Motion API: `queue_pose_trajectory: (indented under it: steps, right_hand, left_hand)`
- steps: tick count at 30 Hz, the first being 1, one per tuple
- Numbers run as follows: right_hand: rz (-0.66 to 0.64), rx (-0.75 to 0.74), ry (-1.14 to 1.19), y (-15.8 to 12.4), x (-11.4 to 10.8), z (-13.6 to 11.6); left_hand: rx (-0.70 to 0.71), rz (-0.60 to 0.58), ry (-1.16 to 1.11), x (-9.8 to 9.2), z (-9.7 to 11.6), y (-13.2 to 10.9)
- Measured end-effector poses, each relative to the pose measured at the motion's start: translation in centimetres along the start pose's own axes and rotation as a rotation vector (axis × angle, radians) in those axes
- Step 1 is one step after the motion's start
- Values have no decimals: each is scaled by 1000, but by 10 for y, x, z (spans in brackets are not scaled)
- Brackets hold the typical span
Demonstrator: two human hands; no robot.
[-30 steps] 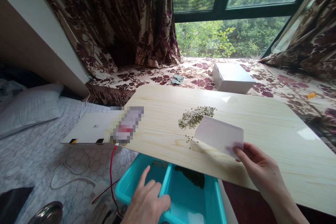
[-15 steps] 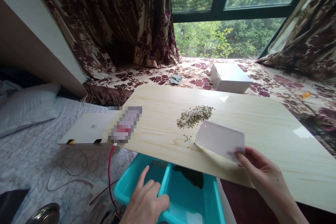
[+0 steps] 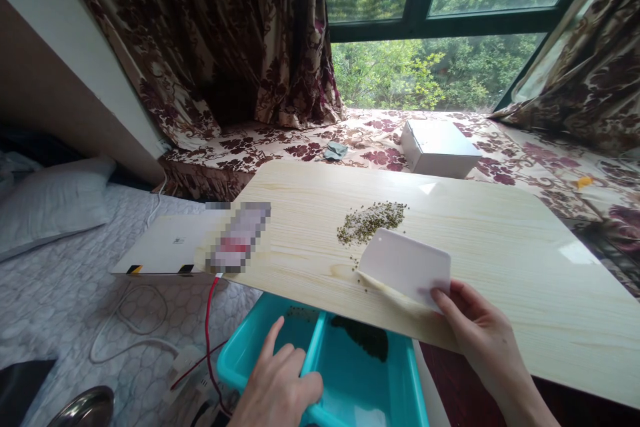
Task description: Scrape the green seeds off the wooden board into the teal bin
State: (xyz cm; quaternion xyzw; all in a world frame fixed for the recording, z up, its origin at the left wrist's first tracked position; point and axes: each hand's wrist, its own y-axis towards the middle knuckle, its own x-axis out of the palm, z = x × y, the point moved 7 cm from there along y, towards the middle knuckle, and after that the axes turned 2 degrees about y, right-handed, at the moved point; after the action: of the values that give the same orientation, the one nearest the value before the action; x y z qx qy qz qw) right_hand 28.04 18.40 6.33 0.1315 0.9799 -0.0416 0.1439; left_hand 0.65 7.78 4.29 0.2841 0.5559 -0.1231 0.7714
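Observation:
My right hand (image 3: 480, 330) pinches the corner of a white flat plastic scraper (image 3: 407, 263) between thumb and fingers. The scraper leans over the wooden tabletop, its far left corner beside a pile of small green beans (image 3: 373, 221). A few loose beans lie by its left edge. Below the table's front edge is a turquoise two-compartment tub (image 3: 415, 380). My left hand (image 3: 283, 377) straddles its divider, the thumb on the right side and curled fingers on the left, with the index finger stretched out. Dark green matter (image 3: 363, 337) lies in the right compartment, and some beans in the left.
The light wooden table (image 3: 500, 247) spans the middle. A blurred-out phone-like object (image 3: 243, 237) with a red cable (image 3: 209, 320) lies at its left edge, next to a white box (image 3: 165, 247). Another white box (image 3: 440, 148) and a cloth (image 3: 335, 151) sit on the window ledge.
My right hand and the scraper have shifted left and slightly up, closer to the bean pile, over some loose beans. My left hand and the tub have stayed in place.

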Motion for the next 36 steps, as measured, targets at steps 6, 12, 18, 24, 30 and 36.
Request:
queue_pose_trajectory:
  steps: [6, 12, 18, 24, 30, 36]
  right_hand:
    - [108, 17, -65, 2, -11, 4]
    - [67, -7, -43, 1, -4, -1]
    - [77, 17, -30, 6, -3, -4]
    - [31, 4, 43, 10, 6, -11]
    - [-18, 4, 11, 6, 7, -11]
    - [-19, -25, 7, 10, 9, -3]
  left_hand:
    - [9, -21, -2, -2, -2, 1]
    - [-4, -23, 9, 1, -1, 1]
    - [6, -71, 22, 2, -1, 0]
    - [-6, -71, -17, -3, -4, 1]
    - [-21, -69, -10, -4, -4, 1]
    - [-33, -63, -4, -6, -5, 3]
